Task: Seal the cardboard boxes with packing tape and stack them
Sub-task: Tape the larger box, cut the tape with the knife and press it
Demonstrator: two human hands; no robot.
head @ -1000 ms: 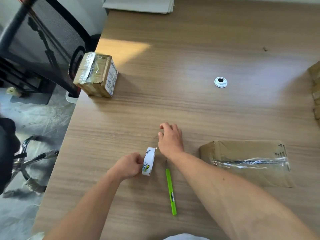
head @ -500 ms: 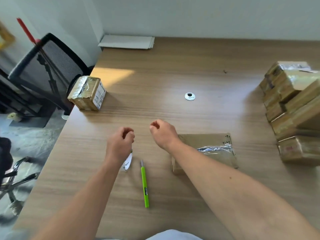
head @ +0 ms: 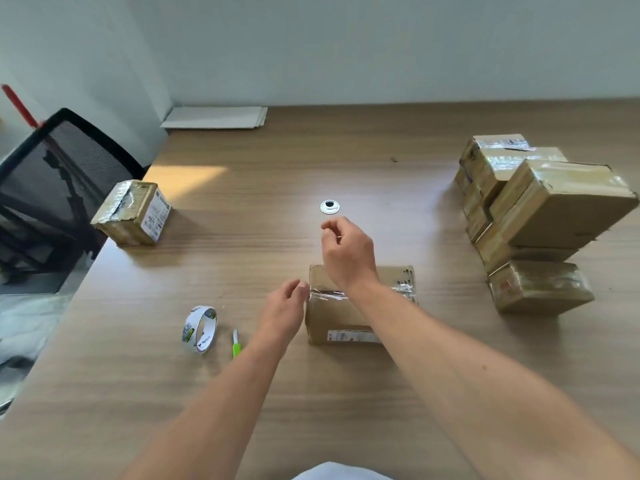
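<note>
**Roll set down, both hands at the centre box**

Wood-grain desk point(head: 138, 393), pale wall behind. Nearest: the tape roll point(head: 200, 328) stands on edge on the desk, free of either hand; a second ago the left hand gripped it. A green cutter point(head: 236, 344) lies just beside it, partly hidden under the left forearm.

The left hand point(head: 282, 311) is now at the left edge of the centre box point(head: 339, 317), fingertips bunched against the clear tape band there. Pressing or pinching: cannot tell. The right hand point(head: 349, 252) is raised above the box's far side, thumb and forefinger closed together. Whether a clear strip runs between them: cannot tell.

Judgement: pulling tape is over; laying it on this box is the step in hand.

Box flaps shut, contents unseen. Farther off: one taped box point(head: 133, 213) at the left desk edge, a stack of taped boxes point(head: 540, 209) at right, all closed.
</note>
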